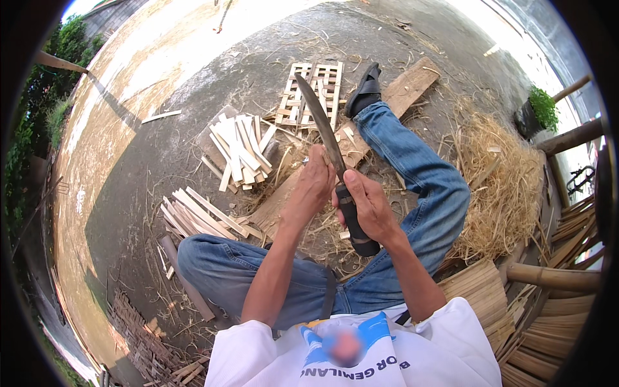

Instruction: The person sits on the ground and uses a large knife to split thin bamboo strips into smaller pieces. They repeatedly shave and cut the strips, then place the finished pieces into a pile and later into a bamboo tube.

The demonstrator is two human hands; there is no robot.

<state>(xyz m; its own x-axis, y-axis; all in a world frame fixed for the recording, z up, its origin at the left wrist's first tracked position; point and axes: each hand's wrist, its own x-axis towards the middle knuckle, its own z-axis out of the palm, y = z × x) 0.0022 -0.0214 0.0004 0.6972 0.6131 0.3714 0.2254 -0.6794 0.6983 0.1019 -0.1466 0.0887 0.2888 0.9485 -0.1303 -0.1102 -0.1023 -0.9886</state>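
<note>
My right hand grips the black handle of a large curved knife. Its long grey blade points up and away to the left. Close against the lower part of the blade, my left hand has its fingers curled in. Whatever those fingers pinch is hidden behind the hand and the blade. Under both hands, a wooden plank slants across the ground between my legs. A pile of pale split strips lies beyond my left hand, and another bundle of strips rests beside my left knee.
A slatted lattice panel lies ahead, near my sandalled foot. Curly shavings heap up at the right, below a potted plant. Bamboo poles stand at the right edge. A dark woven mat lies lower left.
</note>
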